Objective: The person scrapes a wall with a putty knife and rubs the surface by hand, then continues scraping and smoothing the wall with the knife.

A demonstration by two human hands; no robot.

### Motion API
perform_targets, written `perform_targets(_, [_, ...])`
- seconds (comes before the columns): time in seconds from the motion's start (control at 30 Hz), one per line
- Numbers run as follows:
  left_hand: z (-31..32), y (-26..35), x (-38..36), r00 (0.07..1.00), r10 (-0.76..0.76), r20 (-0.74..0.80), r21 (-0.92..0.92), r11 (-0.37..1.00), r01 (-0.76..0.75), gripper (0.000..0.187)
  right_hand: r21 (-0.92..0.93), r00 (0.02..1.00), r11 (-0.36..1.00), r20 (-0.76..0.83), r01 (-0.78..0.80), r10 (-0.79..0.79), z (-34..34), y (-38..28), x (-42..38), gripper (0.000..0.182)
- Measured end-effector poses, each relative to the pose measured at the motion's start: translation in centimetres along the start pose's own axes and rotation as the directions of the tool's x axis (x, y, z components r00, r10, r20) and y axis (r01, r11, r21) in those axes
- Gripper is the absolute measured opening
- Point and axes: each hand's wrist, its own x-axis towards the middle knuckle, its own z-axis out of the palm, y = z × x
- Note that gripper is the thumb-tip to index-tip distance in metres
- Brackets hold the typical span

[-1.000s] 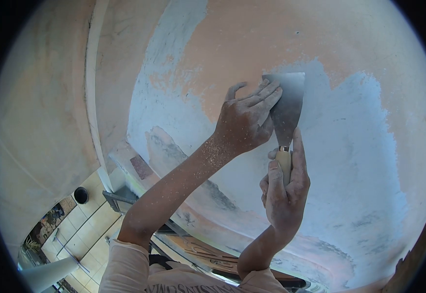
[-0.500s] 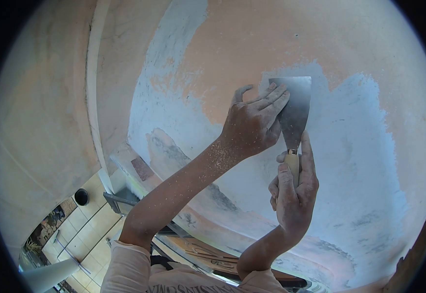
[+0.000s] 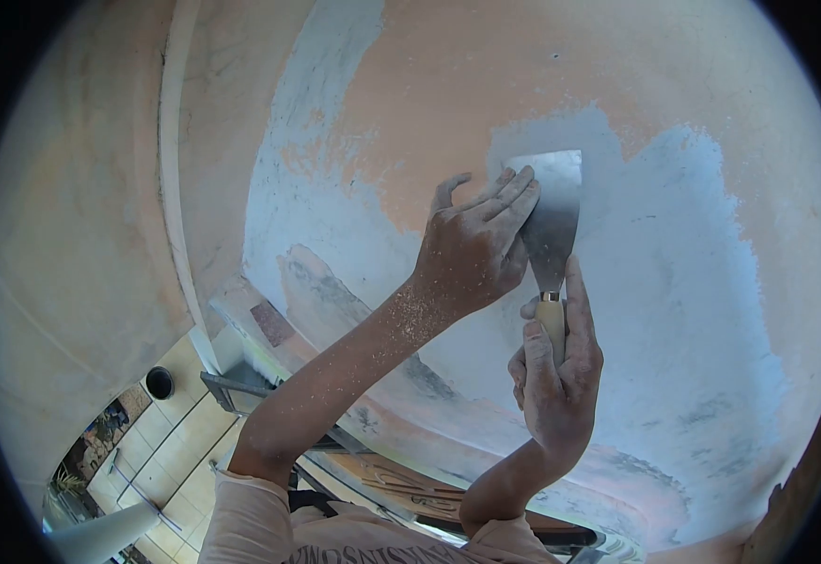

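My right hand is wrapped round the pale wooden handle of a putty knife, its index finger stretched up along the neck. The wide metal blade points up and lies against the wall, over a pale bluish-white coated patch. My left hand has its fingers stretched out, with the fingertips resting on the blade's left side and the thumb side hidden in part. White dust covers the fingers of both hands, and specks cling to my left forearm.
Bare peach wall surrounds the coated area. A raised vertical strip runs along the left. Below are a tiled floor, a black bucket, a grey pipe-like post and a brown carved wooden surface.
The putty knife and both hands have slid slightly down the wall together. The view has shifted a little, and the grip looks the same.
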Motion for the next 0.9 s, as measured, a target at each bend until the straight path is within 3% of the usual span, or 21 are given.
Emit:
perform_targets(0.23, [-0.1, -1.4, 0.5, 0.997, 0.076, 0.001, 0.005, 0.997, -0.076, 0.040, 0.014, 1.000, 1.000, -0.017, 0.017, -0.017, 1.2, 0.3, 0.6, 0.057])
perform_targets(0.3, [-0.1, -0.7, -0.9, 0.998, 0.070, -0.001, -0.002, 0.998, -0.070, 0.039, 0.008, 0.999, 1.000, -0.012, -0.030, 0.030, 0.1, 1.2, -0.9, 0.057])
perform_targets(0.47, [0.2, -1.8, 0.8, 0.997, 0.034, -0.075, 0.040, 0.999, -0.031, 0.043, 0.003, 1.000, 1.000, 0.011, 0.028, -0.028, 1.2, 0.7, 0.7, 0.058])
perform_targets(0.6, [0.0, -0.5, -2.3, 0.999, 0.042, 0.005, 0.010, 0.999, -0.042, 0.040, 0.008, 0.999, 0.999, 0.010, -0.037, 0.037, -0.1, 2.2, -1.3, 0.058])
perform_targets(0.63, [-0.1, -0.8, -2.2, 0.999, 0.045, -0.005, -0.005, 0.999, -0.045, 0.038, -0.073, 1.000, 0.997, 0.001, 0.014, -0.014, 0.2, 2.4, -1.1, 0.058])
perform_targets(0.77, [-0.2, -2.6, 0.8, 0.995, 0.031, -0.095, 0.049, 0.998, -0.027, 0.040, -0.045, 0.992, 0.992, 0.043, 0.121, -0.119, 1.9, 1.4, 1.9, 0.057])
perform_targets(0.9, [-0.5, -0.8, -1.8, 1.000, 0.021, 0.001, 0.005, 1.000, -0.021, 0.040, -0.053, 0.999, 0.998, 0.027, 0.028, -0.026, 0.9, 1.4, 0.0, 0.057])
